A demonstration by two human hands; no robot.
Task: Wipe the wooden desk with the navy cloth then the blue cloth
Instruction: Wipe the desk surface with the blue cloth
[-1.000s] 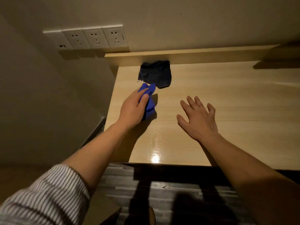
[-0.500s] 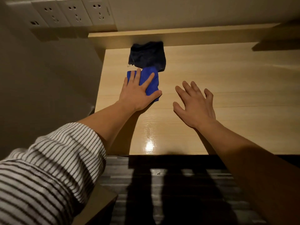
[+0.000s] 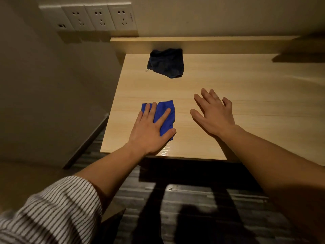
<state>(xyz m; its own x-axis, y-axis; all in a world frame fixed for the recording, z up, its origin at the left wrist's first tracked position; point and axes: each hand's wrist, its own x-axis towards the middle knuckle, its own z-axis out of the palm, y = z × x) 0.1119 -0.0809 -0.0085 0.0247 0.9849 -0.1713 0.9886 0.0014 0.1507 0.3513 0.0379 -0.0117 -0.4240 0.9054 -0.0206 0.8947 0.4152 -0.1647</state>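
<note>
The light wooden desk (image 3: 246, 95) fills the upper right of the view. The navy cloth (image 3: 166, 63) lies crumpled at the back left, against the raised back ledge. My left hand (image 3: 150, 131) presses flat on the folded blue cloth (image 3: 167, 114) near the desk's front left corner, fingers spread over it. My right hand (image 3: 213, 113) rests open on the bare wood to the right of the blue cloth, fingers apart, holding nothing.
A row of white wall sockets (image 3: 98, 17) sits above the desk's back left. A wall runs close along the desk's left edge. Dark striped floor (image 3: 175, 199) lies below the front edge. A shadowed shelf edge (image 3: 299, 57) is at the back right.
My left hand has slid the blue cloth away from the navy cloth toward the desk's front edge. It went from gripping the cloth to pressing flat on it. The right hand stays open.
</note>
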